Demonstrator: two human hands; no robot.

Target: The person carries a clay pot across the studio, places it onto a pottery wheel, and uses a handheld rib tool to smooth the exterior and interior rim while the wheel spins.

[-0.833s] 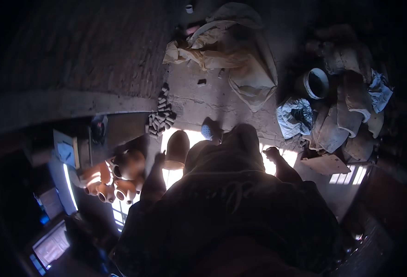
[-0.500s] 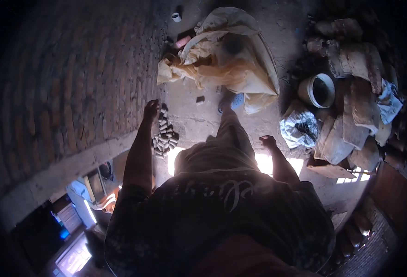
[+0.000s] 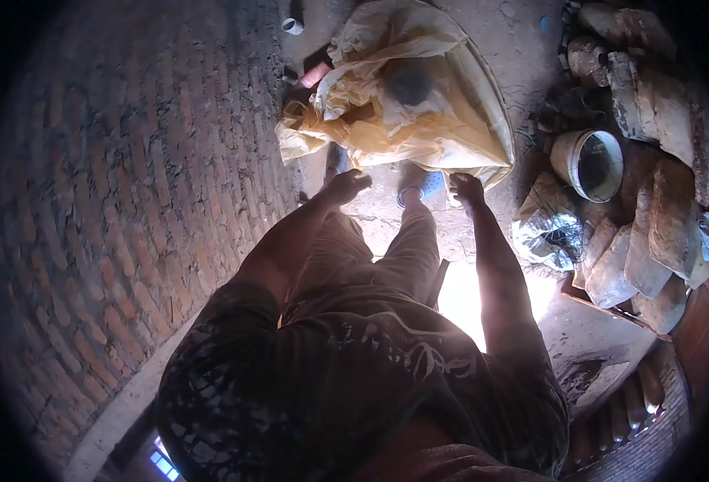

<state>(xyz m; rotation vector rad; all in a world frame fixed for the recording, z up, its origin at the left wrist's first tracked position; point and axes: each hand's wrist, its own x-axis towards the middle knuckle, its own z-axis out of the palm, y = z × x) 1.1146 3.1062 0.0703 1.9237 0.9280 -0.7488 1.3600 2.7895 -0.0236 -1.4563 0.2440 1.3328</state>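
A crumpled yellowish plastic sheet (image 3: 451, 88) lies spread on the floor ahead of me, with a dark round patch showing near its middle. My left hand (image 3: 346, 186) reaches forward just short of the sheet's near edge, its fingers loosely bent and nothing visible in them. Beside the sheet's near right edge is my right hand (image 3: 467, 189), fingers curled but apart; whether they touch the plastic is unclear. Between the hands, a foot in a blue perforated clog (image 3: 431, 186) stands close to the sheet. My other foot is in shadow below the left part of the sheet.
A brick wall (image 3: 129, 177) rises along the left. On the right, a white bucket (image 3: 597, 166) stands by a silvery plastic bag (image 3: 545, 229) and a pile of curved clay-like slabs (image 3: 676, 209). A white cup (image 3: 292, 26) and a pinkish cylinder (image 3: 316, 75) lie past the sheet.
I have stepped nearer to the sheet. Both hands have moved from my sides forward and inward toward its near edge. The small brick pieces by the wall are now hidden behind my left arm.
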